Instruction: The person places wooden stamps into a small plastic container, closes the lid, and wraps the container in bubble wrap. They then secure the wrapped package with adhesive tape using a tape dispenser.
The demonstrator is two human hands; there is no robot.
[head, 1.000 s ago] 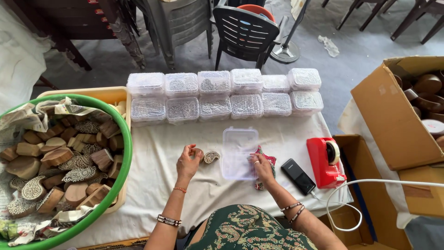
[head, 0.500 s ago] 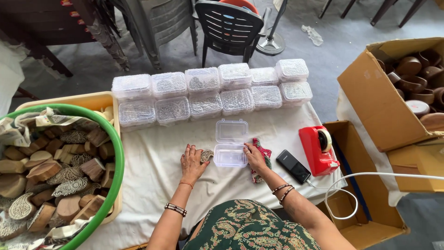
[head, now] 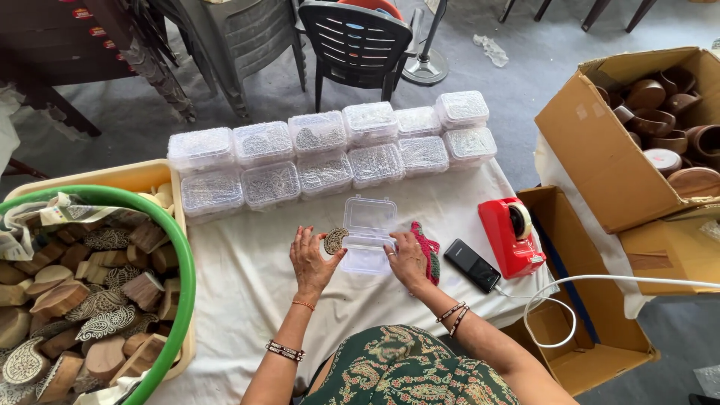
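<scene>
Both forearms reach forward, bent at the elbows, bangles on each wrist. Left hand (head: pixel 313 259) lies palm down, fingers spread and slack, nothing gripped. Right hand (head: pixel 409 259) lies palm down, fingers loosely curled, nothing gripped.

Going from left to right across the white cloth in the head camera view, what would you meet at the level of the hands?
Green tub of wooden blocks, left hand, small carved block, open clear box, right hand, black phone, red tape dispenser, open cardboard box.
</scene>
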